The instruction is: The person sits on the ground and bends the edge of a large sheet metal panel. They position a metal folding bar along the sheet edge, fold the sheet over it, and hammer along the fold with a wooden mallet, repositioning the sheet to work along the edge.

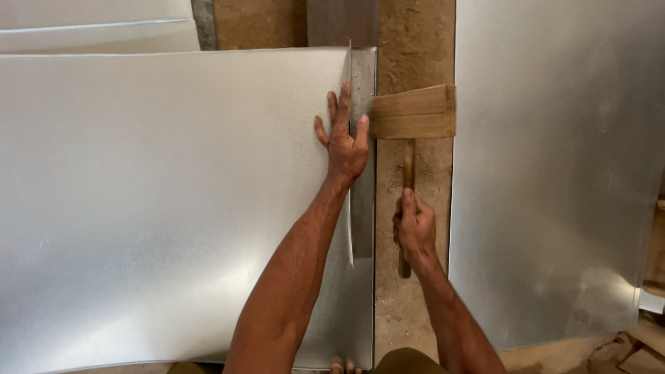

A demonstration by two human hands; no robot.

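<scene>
A large metal sheet (152, 208) lay flat across the left and middle of the view, pale grey and faintly glossy. Its right edge was bent up into a narrow flange (363, 159) that ran from near to far.

The left hand (344, 135) rested on the sheet just beside that flange, palm down and fingers spread apart — the index finger reaching farthest along the edge, the thumb touching the flange itself. It gripped nothing; it only pressed flat on the metal.

The right hand (414, 230) was closed around the handle of a wooden mallet (413, 114), low down near the handle's end, with a short stub showing below the fist. The mallet's block-shaped head lay crosswise, far from the hand, and its left face met the flange just right of the left hand's thumb. Whether the head was actually pressing the metal or only touching it could not be made out from this angle.

Beneath the mallet ran a strip of bare dusty floor (415, 41). To the right of it lay a second metal sheet (554, 173), well apart from the first. More sheets (97, 28) were stacked at the far left — only their edges showed. Some wood scraps (641, 346) sat in the near right corner.
</scene>
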